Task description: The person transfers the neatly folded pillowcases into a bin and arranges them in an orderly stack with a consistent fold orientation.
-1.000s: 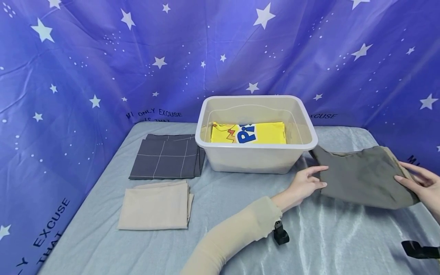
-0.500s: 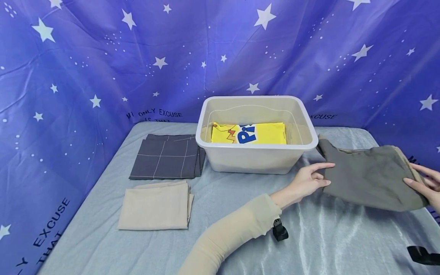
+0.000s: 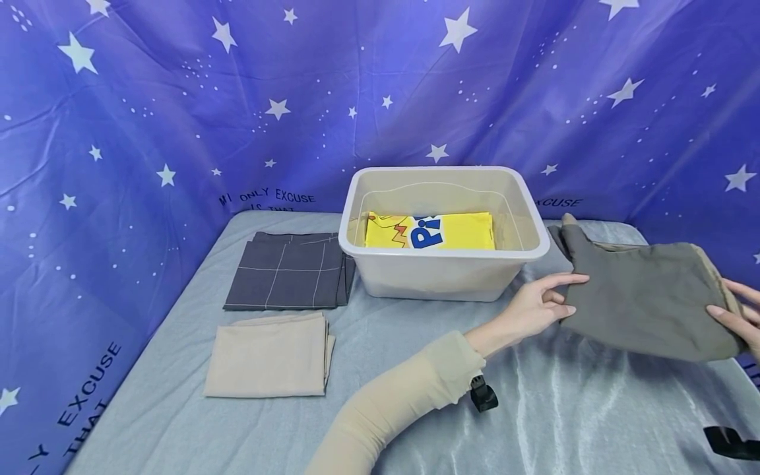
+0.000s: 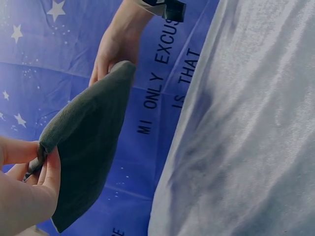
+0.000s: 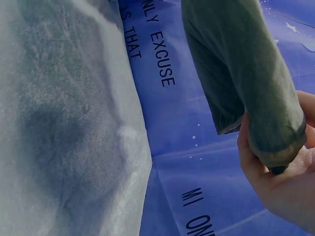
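Note:
Both hands hold up a folded olive-grey garment (image 3: 647,297) at the right of the head view, just right of the bin. My left hand (image 3: 534,303) pinches its left edge between thumb and fingers; the left wrist view shows that pinch on the dark cloth (image 4: 88,152) up close. At the garment's right edge, my right hand (image 3: 739,316) grips a lighter, beige-looking rim with the thumb in front. In the right wrist view, the fingers (image 5: 251,152) curl round the rolled end of the garment (image 5: 266,98). Part of the right hand lies outside the head view.
A pale plastic bin (image 3: 442,274) stands at the back middle, holding a folded yellow cloth (image 3: 463,231) with blue lettering. Left of it lie a folded dark checked cloth (image 3: 285,274) and a folded beige cloth (image 3: 267,359). A blue starry curtain (image 3: 332,79) hangs behind the grey-blue covered surface (image 3: 410,369).
Both hands have carried the garment a little to the right and up. Its upper left corner has risen and stands out past the bin. The bin and other cloths stay put.

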`<state>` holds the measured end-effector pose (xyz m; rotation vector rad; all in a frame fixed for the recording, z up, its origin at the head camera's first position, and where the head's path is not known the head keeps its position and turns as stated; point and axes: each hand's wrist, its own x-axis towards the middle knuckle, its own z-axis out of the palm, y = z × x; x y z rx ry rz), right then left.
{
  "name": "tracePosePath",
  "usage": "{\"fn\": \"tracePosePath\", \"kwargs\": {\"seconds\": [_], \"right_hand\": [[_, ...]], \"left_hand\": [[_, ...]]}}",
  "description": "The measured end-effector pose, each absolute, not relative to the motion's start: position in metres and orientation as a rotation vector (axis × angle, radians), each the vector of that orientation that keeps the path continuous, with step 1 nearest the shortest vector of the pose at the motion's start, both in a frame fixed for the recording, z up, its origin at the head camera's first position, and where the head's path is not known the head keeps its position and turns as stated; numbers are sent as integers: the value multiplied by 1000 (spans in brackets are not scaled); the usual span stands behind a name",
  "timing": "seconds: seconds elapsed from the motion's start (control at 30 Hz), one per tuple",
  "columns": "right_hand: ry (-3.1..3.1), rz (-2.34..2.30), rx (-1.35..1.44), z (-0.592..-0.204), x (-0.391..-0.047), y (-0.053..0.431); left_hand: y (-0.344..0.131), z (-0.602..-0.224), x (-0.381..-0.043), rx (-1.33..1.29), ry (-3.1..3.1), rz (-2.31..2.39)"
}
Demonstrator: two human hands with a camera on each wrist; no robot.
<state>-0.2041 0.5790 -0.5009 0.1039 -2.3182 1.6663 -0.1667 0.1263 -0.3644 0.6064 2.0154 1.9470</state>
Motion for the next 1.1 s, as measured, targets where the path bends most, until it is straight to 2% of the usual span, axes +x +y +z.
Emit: {"fn": "tracePosePath", "kwargs": {"seconds": [0.1,0.37,0.53,0.67,0.77,0.87,1.1], "right_hand": [[-2308,1676,143,-492,-200,570],[-2095,2085,295,-440,-175,512],[-1945,2294,255,-442,-179,513],[-1850,2334,209,-461,-192,528],[-1747,2385,266,-464,-196,526],[-1648,2428,404,-449,-189,504],[-1548,2470,448,-386,-161,423]], "left_hand": [[123,-360,-167,665,2054,1924],[110,-349,-166,745,2071,1899],[101,-346,-167,800,2049,1922],[95,-345,-167,824,2034,1945],[89,-344,-167,839,2025,1968],[84,-343,-166,851,2011,1992],[68,-337,-162,841,1994,2028]]}}
